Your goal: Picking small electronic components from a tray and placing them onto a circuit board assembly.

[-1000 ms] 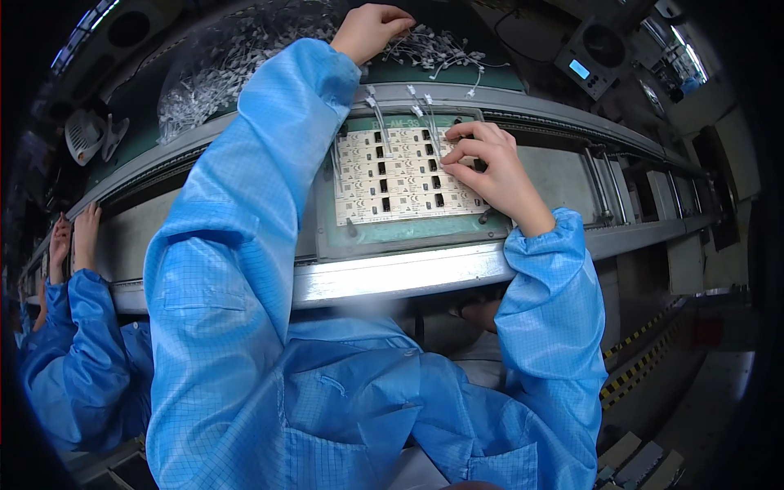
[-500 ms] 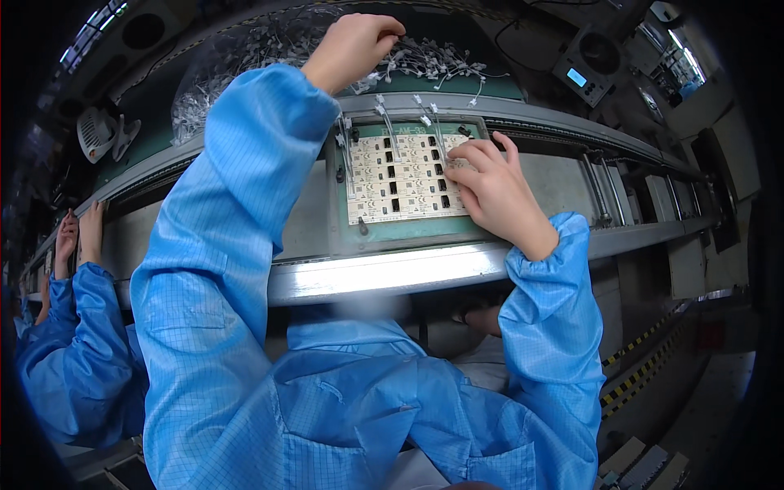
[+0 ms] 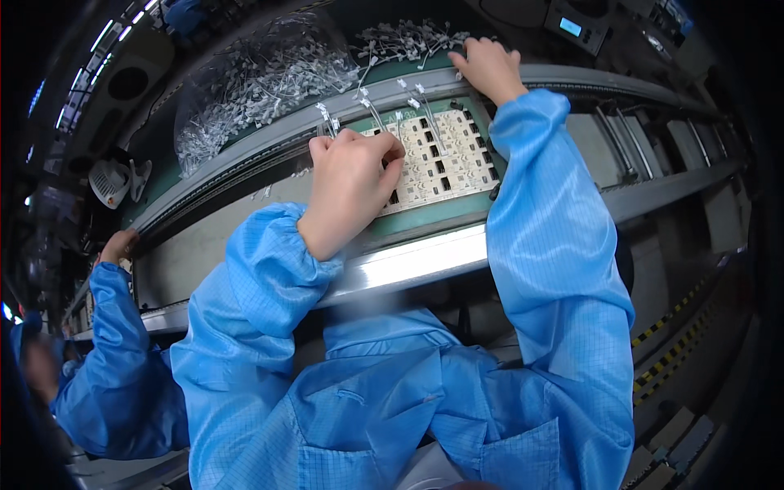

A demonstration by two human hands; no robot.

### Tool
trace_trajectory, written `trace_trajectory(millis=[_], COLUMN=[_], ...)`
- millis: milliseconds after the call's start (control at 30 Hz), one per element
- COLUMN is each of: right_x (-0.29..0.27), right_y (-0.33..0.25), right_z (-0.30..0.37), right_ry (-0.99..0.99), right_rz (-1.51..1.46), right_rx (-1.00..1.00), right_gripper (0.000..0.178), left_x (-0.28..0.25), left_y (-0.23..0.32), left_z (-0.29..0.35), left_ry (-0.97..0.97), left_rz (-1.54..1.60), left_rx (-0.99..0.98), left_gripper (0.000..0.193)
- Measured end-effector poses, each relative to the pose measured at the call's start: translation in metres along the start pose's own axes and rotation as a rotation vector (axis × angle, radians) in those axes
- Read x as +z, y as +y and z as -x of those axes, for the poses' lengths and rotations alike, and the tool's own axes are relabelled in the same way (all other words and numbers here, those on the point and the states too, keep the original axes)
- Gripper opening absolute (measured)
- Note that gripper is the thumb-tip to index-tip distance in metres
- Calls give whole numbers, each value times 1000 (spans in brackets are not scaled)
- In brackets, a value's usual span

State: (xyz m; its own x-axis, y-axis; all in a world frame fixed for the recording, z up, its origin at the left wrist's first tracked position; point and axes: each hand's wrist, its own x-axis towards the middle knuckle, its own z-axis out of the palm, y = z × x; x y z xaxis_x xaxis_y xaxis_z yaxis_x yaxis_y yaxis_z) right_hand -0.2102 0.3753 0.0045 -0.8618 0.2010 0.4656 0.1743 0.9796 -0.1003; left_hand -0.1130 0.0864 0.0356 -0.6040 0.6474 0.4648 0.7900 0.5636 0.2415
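Observation:
A panel of cream circuit boards (image 3: 457,155) with black parts lies in a green carrier (image 3: 437,214) on the conveyor. My left hand (image 3: 347,184) is over the panel's left side, thumb and fingers pinched together; what they hold is hidden. Thin white wire leads with white connectors (image 3: 414,104) stick up from the panel and lean over its far edge. At the far rail, my right hand (image 3: 490,69) reaches to the right end of a loose pile of wire leads (image 3: 408,39). Its fingers are bent but apart, and I see nothing held in them.
A clear plastic bag (image 3: 269,86) full of wire leads lies beyond the far rail (image 3: 563,75). A small white fan (image 3: 110,184) stands at the left. The near metal rail (image 3: 416,265) runs before me. Another person's hand (image 3: 118,247) rests by the conveyor at left.
My left hand has come back from the wire pile to the panel's left side. My right hand has left the panel and moved out to the pile. The view has shifted somewhat.

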Motion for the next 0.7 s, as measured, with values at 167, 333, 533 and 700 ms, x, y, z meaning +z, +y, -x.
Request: trace_trajectory(millis=[167,333,533,700], right_x=[20,-14,-2,-30], right_y=[12,-8,15,31], right_z=[-14,-6,-16,-10], right_ry=[-17,4,21,-14], right_rz=[95,-158,-280,-468], right_rx=[22,57,38,159], right_gripper=[35,21,15,21], left_x=[7,1,4,6], left_y=[0,-5,-3,-5], left_z=[-5,-6,-10,-6], left_ry=[-70,-135,-152,-123], left_rz=[-77,-64,-74,-67], left_rx=[-38,-134,-174,-163], left_gripper=[6,6,7,8])
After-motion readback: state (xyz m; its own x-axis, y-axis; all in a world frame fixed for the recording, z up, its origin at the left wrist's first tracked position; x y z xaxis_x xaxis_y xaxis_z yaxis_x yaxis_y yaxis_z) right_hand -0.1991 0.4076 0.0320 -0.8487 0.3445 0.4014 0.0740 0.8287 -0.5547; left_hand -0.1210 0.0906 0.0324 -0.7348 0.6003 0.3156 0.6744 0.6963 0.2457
